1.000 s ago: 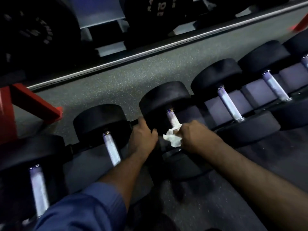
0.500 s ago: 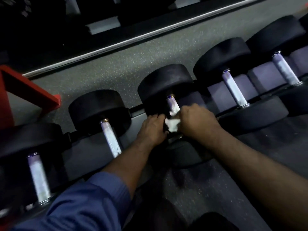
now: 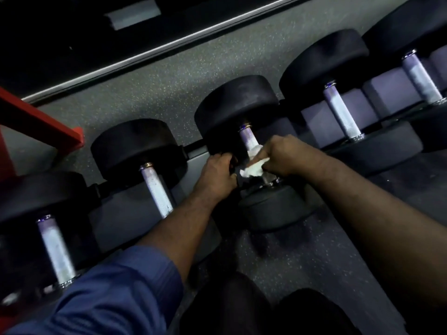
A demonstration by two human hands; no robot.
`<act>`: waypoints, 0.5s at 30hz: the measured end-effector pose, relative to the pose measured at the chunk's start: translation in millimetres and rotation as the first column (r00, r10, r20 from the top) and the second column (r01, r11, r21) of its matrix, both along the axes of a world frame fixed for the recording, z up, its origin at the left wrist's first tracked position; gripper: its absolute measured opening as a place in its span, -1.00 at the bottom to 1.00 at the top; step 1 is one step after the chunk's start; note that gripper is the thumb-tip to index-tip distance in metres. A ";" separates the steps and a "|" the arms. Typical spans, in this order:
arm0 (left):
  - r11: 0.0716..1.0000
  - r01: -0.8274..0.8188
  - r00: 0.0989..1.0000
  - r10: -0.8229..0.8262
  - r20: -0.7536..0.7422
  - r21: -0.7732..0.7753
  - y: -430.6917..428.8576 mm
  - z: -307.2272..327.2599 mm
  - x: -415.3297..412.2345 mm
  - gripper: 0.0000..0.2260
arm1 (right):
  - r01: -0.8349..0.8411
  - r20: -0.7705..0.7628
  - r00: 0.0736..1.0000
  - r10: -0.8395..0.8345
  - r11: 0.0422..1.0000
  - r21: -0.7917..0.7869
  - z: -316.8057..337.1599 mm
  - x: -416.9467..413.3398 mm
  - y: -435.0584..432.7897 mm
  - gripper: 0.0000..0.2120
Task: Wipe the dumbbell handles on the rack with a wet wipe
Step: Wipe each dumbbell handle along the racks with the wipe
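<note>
Right hand [image 3: 287, 155] pinches wet wipe [image 3: 252, 166] against handle [image 3: 248, 139], axis running near-to-far; left hand [image 3: 217, 174] curled alongside, grip unclear.

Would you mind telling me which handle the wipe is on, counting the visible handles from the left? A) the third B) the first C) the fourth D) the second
A: the right hand holds the wipe against the third handle from the left.
</note>
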State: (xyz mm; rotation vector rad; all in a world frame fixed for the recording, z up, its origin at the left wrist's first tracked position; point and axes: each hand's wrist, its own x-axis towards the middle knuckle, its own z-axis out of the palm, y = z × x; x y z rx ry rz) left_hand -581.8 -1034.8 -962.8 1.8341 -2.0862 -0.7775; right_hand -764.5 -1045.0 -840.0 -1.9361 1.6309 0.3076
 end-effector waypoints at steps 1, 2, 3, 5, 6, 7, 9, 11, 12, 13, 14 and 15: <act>1.000 -0.002 1.000 0.002 -0.001 -0.008 -0.2 0.4 0.3 -0.70 | -0.042 -0.050 0.998 0.046 0.996 0.079 0.5 -1.8 2.8 -0.52; 1.000 -0.006 1.000 0.006 -0.004 -0.011 0.3 1.9 0.0 -0.70 | -0.062 -0.095 0.993 0.076 0.987 0.147 1.4 -4.6 7.0 -0.56; 1.000 -0.012 1.000 0.011 -0.009 -0.011 1.4 3.2 -0.8 -0.71 | -0.068 -0.131 0.987 0.091 0.983 0.171 1.8 -10.9 7.3 -0.63; 1.000 -0.028 0.999 0.028 -0.021 -0.014 2.4 4.5 -2.3 -0.72 | -0.014 -0.166 0.986 0.030 0.995 0.096 5.4 -29.9 1.1 -0.62; 0.999 -0.033 0.999 0.033 -0.024 -0.010 1.3 4.3 -2.0 -0.72 | 0.012 -0.191 0.982 -0.003 0.999 0.049 6.0 -39.6 -2.3 -0.62; 0.999 -0.033 0.999 0.033 -0.029 -0.003 0.5 3.3 -1.4 -0.72 | 0.011 -0.198 0.980 -0.003 0.999 0.039 3.1 -46.7 -5.0 -0.65; 0.999 -0.035 0.998 0.035 -0.044 0.014 -0.3 3.9 -1.5 -0.73 | -0.047 -0.172 0.983 0.063 0.994 0.096 -5.2 -49.5 -7.6 -0.79; 0.999 -0.036 0.995 0.040 -0.092 0.039 0.7 5.2 -2.6 -0.79 | -0.075 -0.132 0.986 0.100 0.980 0.187 -16.1 -44.7 -4.9 -0.78; 0.998 -0.032 0.992 0.039 -0.121 0.056 2.1 7.2 -3.3 -0.81 | -0.063 -0.124 0.988 0.091 0.974 0.216 -20.1 -41.6 -4.6 -0.74; 0.997 -0.016 0.990 0.026 -0.139 0.077 4.4 9.7 -4.6 -0.83 | -0.057 -0.136 0.987 0.090 0.972 0.229 -19.1 -39.5 -5.3 -0.72; 0.995 0.019 0.990 -0.005 -0.141 0.095 6.7 12.3 -4.5 -0.84 | -0.032 -0.145 0.987 0.068 0.970 0.240 -15.7 -37.0 -6.4 -0.71; 0.992 0.058 0.990 -0.042 -0.135 0.115 9.7 14.1 -4.3 -0.86 | -0.030 -0.169 0.983 0.073 0.969 0.244 -13.7 -38.5 -9.2 -0.72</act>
